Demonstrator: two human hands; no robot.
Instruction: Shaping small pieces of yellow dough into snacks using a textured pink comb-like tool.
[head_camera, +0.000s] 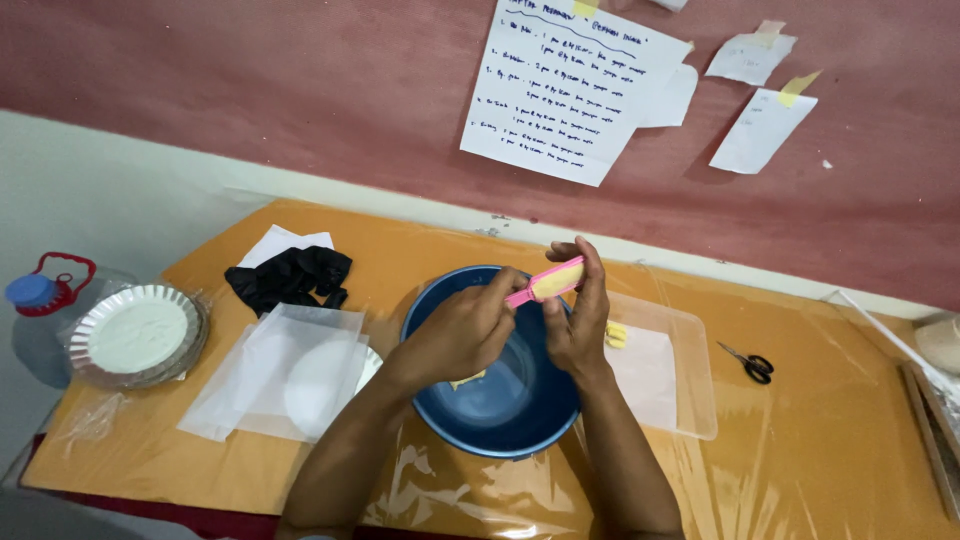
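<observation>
Hands: left hand (462, 330) pinches one pink peeler (545, 283); right hand (578, 320) grips one yellow piece (557, 282) above one blue bowl (520, 425). One scissors (750, 363) at three o'clock on bench (820, 450).

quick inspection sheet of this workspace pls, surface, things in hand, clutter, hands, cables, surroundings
surface: orange table under a clear plastic sheet, wrinkled near the front edge
job's things: pink peeler against a pale yellow piece, both held above a blue basin; a yellow scrap lies inside it; clear tray to its right holds yellow pieces
clutter: black gloves, clear bags over a white plate, foil plates, scissors, water jug off the table's left end
grippers: left hand grips the peeler; right hand holds the yellow piece
cables: nothing seen
surroundings: reddish wall with taped paper sheets
</observation>
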